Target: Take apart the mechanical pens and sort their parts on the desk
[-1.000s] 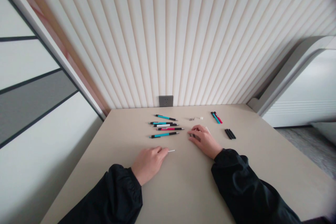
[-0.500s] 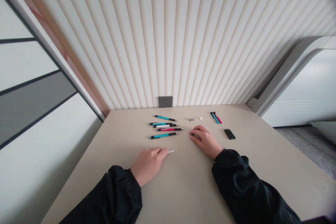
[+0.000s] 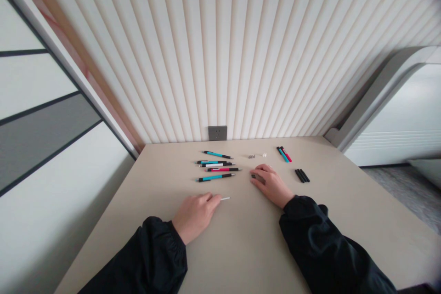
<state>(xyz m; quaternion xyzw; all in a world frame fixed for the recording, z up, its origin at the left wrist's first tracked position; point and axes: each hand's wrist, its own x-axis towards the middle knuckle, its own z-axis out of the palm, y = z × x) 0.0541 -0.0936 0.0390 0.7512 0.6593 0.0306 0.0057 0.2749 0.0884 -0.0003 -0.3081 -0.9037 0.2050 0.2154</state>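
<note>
My left hand (image 3: pixel 196 215) rests on the table with its fingers closed. From its fingertips a thin white rod (image 3: pixel 225 198), like a pen's inner tube, points right; its other end is hidden in the hand. Farther right, my right hand (image 3: pixel 270 184) lies low over the table with thumb and fingers curled round a small dark piece (image 3: pixel 253 176), only partly visible. To the left of that hand lie several pens, among them a blue one (image 3: pixel 216 177), a red one (image 3: pixel 222 169) and a white one (image 3: pixel 216 165).
Small grey metal pieces (image 3: pixel 251 156) and tiny white pieces (image 3: pixel 264 155) lie beyond my right hand. Blue and red barrels (image 3: pixel 284 154) are at the back right, with black grip pieces (image 3: pixel 302 175) nearer. A socket (image 3: pixel 217 133) sits on the ribbed wall behind the table (image 3: pixel 234 257).
Almost nothing differs. Both hands keep their places and grips; the whole view has shifted very slightly.
</note>
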